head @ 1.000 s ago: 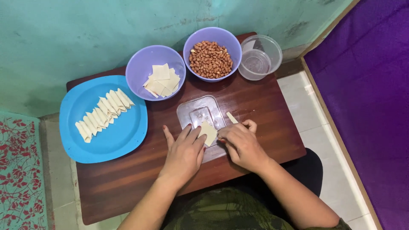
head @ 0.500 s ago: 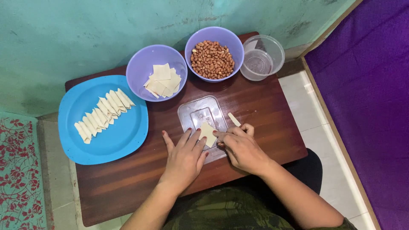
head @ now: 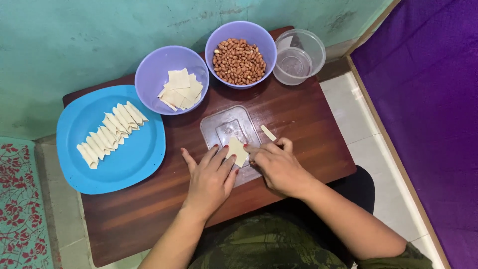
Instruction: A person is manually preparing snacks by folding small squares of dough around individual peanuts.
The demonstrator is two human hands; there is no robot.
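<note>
Dough square (head: 237, 151) on clear lid (head: 226, 125), under fingers of both hands

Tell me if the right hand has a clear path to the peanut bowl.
Probably yes. The right hand rests on the clear lid, and only bare table and a small dough strip lie between it and the peanut bowl.

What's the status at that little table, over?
Left hand and right hand both pressing a pale square dough wrapper on the clear plastic lid. Nothing blocking; small dough strip lies beside.
</note>
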